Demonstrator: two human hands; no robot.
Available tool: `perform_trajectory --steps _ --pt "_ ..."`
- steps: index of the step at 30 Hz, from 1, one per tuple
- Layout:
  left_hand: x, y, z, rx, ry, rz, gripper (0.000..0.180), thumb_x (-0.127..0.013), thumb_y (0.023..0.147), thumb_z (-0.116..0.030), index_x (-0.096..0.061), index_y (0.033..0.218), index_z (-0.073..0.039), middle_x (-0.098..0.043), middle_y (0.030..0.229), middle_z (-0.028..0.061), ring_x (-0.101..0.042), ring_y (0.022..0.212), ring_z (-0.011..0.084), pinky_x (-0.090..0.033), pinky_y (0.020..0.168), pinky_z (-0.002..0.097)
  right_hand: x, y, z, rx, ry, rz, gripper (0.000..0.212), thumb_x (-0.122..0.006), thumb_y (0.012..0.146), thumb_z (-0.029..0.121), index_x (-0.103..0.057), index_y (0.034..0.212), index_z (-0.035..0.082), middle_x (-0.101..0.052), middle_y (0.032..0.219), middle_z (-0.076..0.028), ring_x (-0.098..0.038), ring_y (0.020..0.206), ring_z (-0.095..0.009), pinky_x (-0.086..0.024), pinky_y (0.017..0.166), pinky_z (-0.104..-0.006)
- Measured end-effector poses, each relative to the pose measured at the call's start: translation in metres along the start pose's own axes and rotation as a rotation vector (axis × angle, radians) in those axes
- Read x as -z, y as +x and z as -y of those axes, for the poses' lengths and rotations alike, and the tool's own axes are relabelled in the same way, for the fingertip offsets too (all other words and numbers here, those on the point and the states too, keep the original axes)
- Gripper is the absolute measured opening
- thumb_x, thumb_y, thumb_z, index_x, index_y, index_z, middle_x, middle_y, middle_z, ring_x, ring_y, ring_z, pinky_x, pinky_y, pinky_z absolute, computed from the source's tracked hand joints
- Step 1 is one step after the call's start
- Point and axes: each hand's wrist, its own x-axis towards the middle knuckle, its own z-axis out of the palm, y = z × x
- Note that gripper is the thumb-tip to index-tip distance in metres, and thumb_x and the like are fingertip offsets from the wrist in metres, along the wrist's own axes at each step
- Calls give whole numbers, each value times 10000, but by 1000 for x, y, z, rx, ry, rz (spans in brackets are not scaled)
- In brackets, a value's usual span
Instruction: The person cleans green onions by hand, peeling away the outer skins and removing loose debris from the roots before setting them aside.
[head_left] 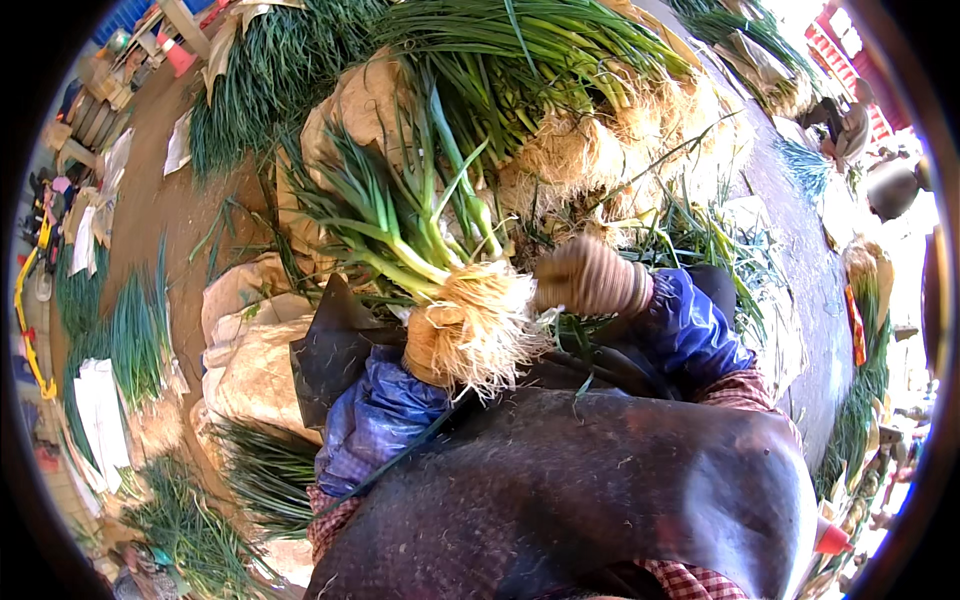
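A bunch of green onions [432, 262] with pale stalks and long stringy roots lies in my left hand [428, 345]. That hand wears a tan glove, is partly hidden behind the roots, and is closed round the bunch near its root end. The green leaves point up and to the left, away from me. Just right of the roots is my right hand [592, 278], in a striped brownish glove. Motion smears its fingers, so I cannot make out whether it holds anything. Beyond both hands lies a big pile of green onions [540, 50], roots toward me.
A dark apron [560, 480] covers my lap. Tan sacking [262, 350] lies at my left, and loose leaves [700, 235] are strewn at my right. More bundles [275, 85] line the ground. An orange cone [175, 55] stands far left; a person [890, 185] is at far right.
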Motion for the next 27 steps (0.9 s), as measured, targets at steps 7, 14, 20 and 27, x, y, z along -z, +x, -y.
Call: perform_trajectory --steps 7,14,20,27 --pt "16 3 10 181 94 -96 660 -615 719 -53 -387 1328 57 -540 1226 224 -572 1083 338 -466 968 446 -4 83 -46 -636 -289 -331 650 -542 819 632 -649 903 -3 -644 712 -173 -633 631 -290 -499 662 -407" --pt "4 6 14 162 156 -194 599 -580 726 -29 -411 1288 88 -580 1154 208 -603 1025 301 -502 919 400 -1 94 -84 -816 -141 -114 489 -642 817 436 -667 831 -53 -592 598 -162 -578 579 -202 -488 591 -344" --pt "-11 9 16 76 131 -175 589 -560 755 -72 -400 1304 70 -572 1182 205 -601 1036 303 -501 925 413 -9 58 -26 -553 525 -500 209 -648 854 168 -679 972 -1 -623 780 12 -539 661 -71 -466 592 -248" --pt "-3 10 25 48 84 -199 546 -549 806 -120 -403 1301 57 -579 1166 192 -612 1002 301 -522 870 424 -23 39 -15 -124 439 -571 143 -577 917 130 -639 953 7 -603 778 -30 -555 712 -131 -448 646 -271"
